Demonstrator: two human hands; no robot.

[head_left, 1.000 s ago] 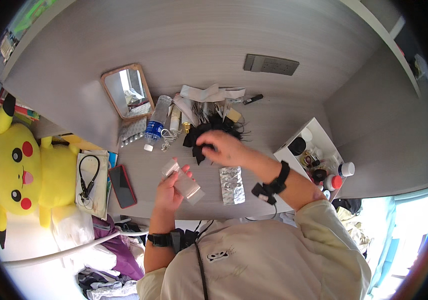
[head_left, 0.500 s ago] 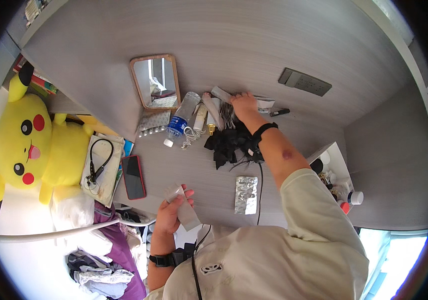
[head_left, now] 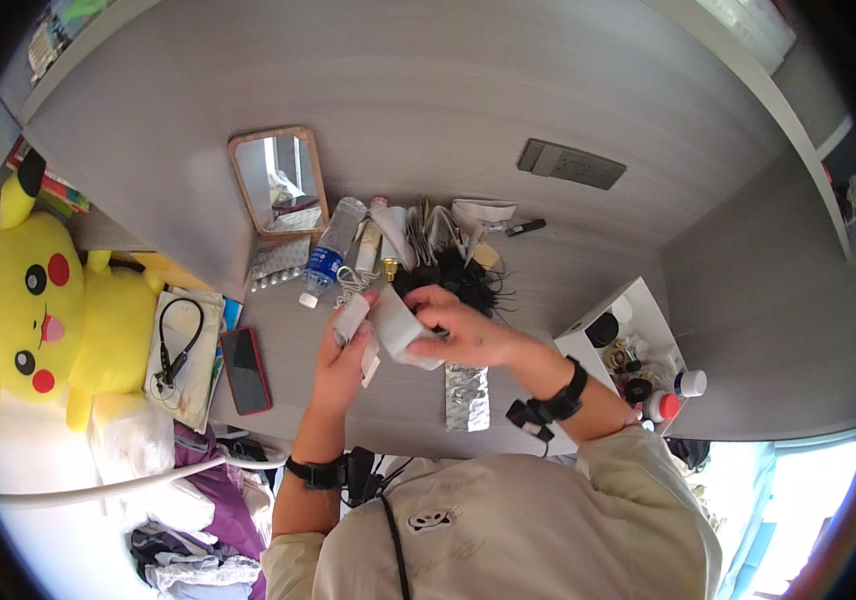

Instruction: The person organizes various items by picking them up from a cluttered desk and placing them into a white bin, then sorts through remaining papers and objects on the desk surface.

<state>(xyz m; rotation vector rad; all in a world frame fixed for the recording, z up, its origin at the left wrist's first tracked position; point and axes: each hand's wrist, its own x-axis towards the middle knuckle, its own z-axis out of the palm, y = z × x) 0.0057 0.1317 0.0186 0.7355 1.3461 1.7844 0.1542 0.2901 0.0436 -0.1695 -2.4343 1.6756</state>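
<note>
Both of my hands are close together above the middle of the desk. My left hand (head_left: 336, 362) is closed on a small pale flat packet (head_left: 351, 316), pinched between thumb and fingers. My right hand (head_left: 463, 332) grips a larger whitish folded packet (head_left: 396, 322), held right beside the first; its contents do not show. Behind my right hand lies a tangled black bundle (head_left: 453, 282) with thin strands. A silver blister pack (head_left: 467, 402) lies flat on the desk below my right hand.
A clear bottle (head_left: 338, 240), tubes (head_left: 369, 246) and folded papers (head_left: 484, 212) line the desk's back. A wood-framed mirror (head_left: 278, 185) leans there. A red-edged phone (head_left: 247, 371) lies left, near a yellow plush toy (head_left: 33, 310). A white box (head_left: 638, 310) of small jars stands right.
My right hand has come back from the papers at the rear, now gripping a whitish folded packet. My left hand has risen with its packet to meet it. The view has shifted slightly.
</note>
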